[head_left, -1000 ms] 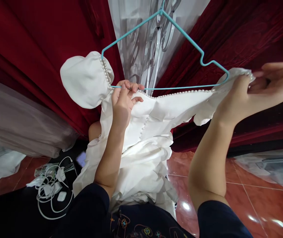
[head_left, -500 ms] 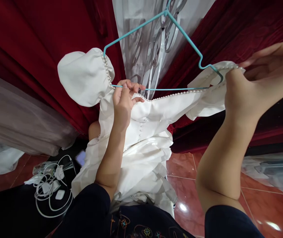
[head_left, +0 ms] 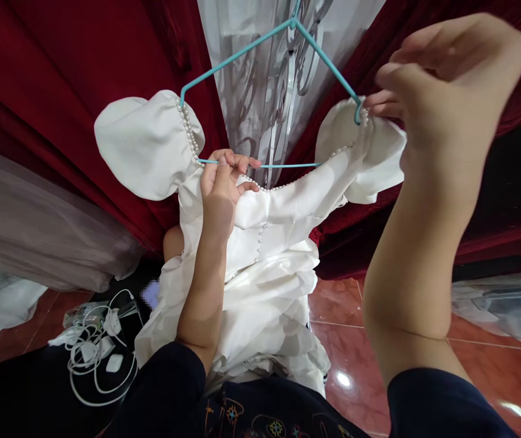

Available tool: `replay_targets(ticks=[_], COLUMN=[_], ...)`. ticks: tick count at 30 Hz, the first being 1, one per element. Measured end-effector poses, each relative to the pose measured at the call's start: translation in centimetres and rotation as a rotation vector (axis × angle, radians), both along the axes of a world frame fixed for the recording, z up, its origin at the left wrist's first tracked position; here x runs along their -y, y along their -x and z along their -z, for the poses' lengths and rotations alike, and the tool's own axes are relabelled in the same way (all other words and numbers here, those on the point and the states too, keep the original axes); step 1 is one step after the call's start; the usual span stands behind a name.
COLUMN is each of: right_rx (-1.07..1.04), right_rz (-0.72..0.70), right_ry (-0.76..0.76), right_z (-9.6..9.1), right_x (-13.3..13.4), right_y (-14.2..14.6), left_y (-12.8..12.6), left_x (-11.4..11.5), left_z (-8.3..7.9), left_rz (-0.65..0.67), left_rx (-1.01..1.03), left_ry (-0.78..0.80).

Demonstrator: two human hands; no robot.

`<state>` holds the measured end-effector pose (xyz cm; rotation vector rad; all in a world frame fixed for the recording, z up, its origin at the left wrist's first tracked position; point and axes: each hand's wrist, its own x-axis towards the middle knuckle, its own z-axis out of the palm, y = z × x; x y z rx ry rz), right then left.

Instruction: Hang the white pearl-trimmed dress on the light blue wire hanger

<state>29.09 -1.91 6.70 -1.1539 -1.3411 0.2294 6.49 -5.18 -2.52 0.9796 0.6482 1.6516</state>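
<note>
1. Left hand [head_left: 218, 185] is pinching the lower bar of the blue hanger [head_left: 237, 58] between thumb and fingers, right by the dress's neckline.
2. Right hand [head_left: 461, 82] is reaching high, fingers curling, tips touching the pearl edge of the right-side puff sleeve [head_left: 381, 152]; blur is hiding whether they're pinching it.
3. The white dress [head_left: 255, 304] is hanging below the hanger, its skirt bunching in front of the wearer; the left-side puff sleeve [head_left: 135, 146] is sitting at the hanger's other end.
4. The step in hand, it seems: the right-side opening is being fitted around the hanger's end. The next move is probably calling for easing that edge over the tip while the left hand is steadying the bar.
5. Farther out, a red curtain [head_left: 82, 73] is draping behind, and white cables [head_left: 78, 380] are tangling on a black surface [head_left: 18, 395].
</note>
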Motion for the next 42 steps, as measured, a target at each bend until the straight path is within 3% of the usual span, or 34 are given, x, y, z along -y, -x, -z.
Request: replay_targets(ticks=[1, 3, 5, 6, 11, 18, 22, 26, 31, 36, 39, 42], right_rx=[-0.124, -0.279, -0.157, -0.068, 0.227, 0.33, 0.41, 0.597, 0.932, 1.173, 1.137, 0.957], right_rz=[-0.038, -0.031, 0.047, 0.094, 0.12, 0.125, -0.014, -0.149, -0.136, -0.05, -0.092, -0.285], right_ry=[-0.051, -0.3, -0.461, -0.458, -0.022, 0.072, 0.184, 0.354, 0.484, 0.737, 0.767, 0.629], right_z=[0.5, 1.8, 3.4, 4.2, 7.0, 8.4, 7.9, 5.9, 3.7, 3.5, 3.6, 3.3], right_x=[0.4, 1.2, 2.0, 2.4, 3.8, 4.2, 5.9, 7.2, 6.5, 4.8, 4.5, 5.2], right_y=[-0.1, -0.4, -0.6, -0.7, 1.1, 3.3, 3.6, 3.5, 3.8, 5.7, 5.9, 5.2], left_y=[0.1, 0.2, 0.2, 0.2, -0.1, -0.2, -0.3, -0.3, -0.1, -0.2, -0.1, 0.1], left_x=[0.0, 0.0, 0.0, 0.0, 0.1, -0.5, -0.5, -0.6, -0.7, -0.5, -0.3, -0.2], left_z=[-0.1, -0.1, -0.1, -0.1, 0.2, 0.3, 0.4, 0.6, 0.6, 0.5, 0.6, 0.4], left_rz=[-0.003, 0.003, 0.013, 0.018, 0.02, -0.019, -0.031, -0.031, -0.025, -0.011, 0.011, 0.012], left_rx=[-0.002, 0.005, 0.024, 0.033, 0.037, 0.001, -0.033, -0.01, -0.025, -0.029, -0.014, -0.023], left_ry=[0.003, 0.005, 0.003, 0.002, -0.002, -0.019, 0.019, -0.015, -0.031, -0.055, -0.073, -0.051])
